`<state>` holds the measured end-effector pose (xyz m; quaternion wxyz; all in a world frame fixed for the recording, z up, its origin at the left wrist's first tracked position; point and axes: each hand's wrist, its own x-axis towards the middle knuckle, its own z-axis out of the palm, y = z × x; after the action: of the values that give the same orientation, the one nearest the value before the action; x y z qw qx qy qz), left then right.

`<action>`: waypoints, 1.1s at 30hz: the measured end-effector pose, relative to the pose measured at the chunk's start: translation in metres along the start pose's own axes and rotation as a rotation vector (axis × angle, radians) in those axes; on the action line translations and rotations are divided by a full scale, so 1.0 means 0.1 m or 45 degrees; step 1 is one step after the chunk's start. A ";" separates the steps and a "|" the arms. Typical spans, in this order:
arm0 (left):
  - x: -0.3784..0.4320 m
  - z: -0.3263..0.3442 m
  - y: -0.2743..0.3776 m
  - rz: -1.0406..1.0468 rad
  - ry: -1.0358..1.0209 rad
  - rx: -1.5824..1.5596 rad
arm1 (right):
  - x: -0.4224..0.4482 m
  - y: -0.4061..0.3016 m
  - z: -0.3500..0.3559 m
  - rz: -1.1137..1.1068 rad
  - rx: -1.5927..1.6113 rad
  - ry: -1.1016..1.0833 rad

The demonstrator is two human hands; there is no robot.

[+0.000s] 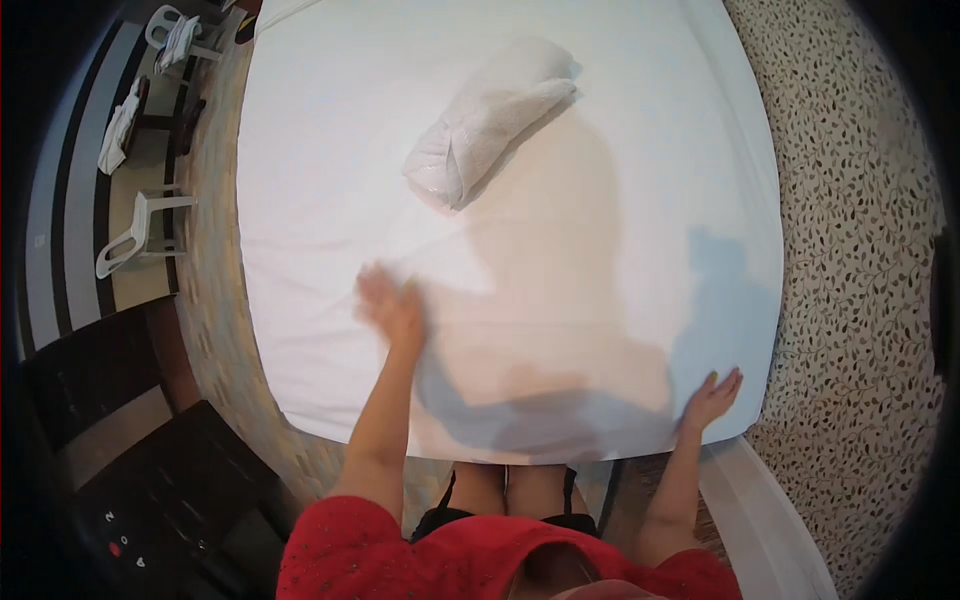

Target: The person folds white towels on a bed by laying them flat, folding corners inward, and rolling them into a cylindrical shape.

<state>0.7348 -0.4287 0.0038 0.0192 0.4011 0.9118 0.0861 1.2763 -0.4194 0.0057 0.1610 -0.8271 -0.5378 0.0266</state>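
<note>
A white sheet (322, 150) covers the bed before me, faintly creased along its left side. My left hand (390, 300), blurred, is over the left middle of the sheet with its fingers spread and nothing in them. Near the sheet's lower right corner, my right hand (712, 401) is empty, its fingers extended and apart. Whether either palm presses on the cloth is hard to tell. Farther up the bed lies a rolled white towel (487, 127), set diagonally and apart from both hands. My shadow falls across the sheet's middle and lower part.
A wall with a leaf pattern (847, 225) runs along the bed's right side. To the left are a white plastic chair (139, 232), another white chair with cloth on it (169, 37), and a dark chair (172, 465). White cloth (120, 127) hangs over dark furniture.
</note>
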 end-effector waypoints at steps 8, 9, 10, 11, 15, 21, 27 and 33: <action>-1.87 -0.61 -2.89 -2.249 -0.861 -0.349 | -0.31 2.18 -0.28 0.575 0.048 0.017; -2.11 -0.88 -3.17 -2.188 -0.995 -0.315 | -0.63 2.04 -0.13 0.634 -0.150 -0.211; -2.42 -0.96 -3.38 -2.080 -1.188 -0.312 | -0.81 1.98 -0.15 0.641 -0.375 -0.479; -2.66 -0.98 -3.62 -1.886 -1.178 -0.179 | -1.04 1.84 -0.10 0.539 -0.590 -0.863; -3.10 -0.50 -3.54 -1.176 -1.248 0.077 | -1.88 1.64 -0.13 -0.388 -0.945 -2.102; -3.78 -0.66 -4.13 -1.611 -1.223 -0.377 | -2.89 -0.99 -0.02 -1.202 -0.575 -2.011; -4.03 -0.51 -4.37 -1.169 -1.265 -0.798 | -3.19 -1.42 -0.50 -0.820 -0.595 -1.816; -3.96 -0.79 -4.72 -1.316 -0.993 -0.909 | -2.93 -2.11 -0.62 -0.529 -0.068 -1.276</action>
<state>0.6513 -1.0434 -0.0135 0.5093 -0.1087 0.8279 0.2085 0.9803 -0.6192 0.0887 -0.1346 -0.5931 -0.7014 0.3716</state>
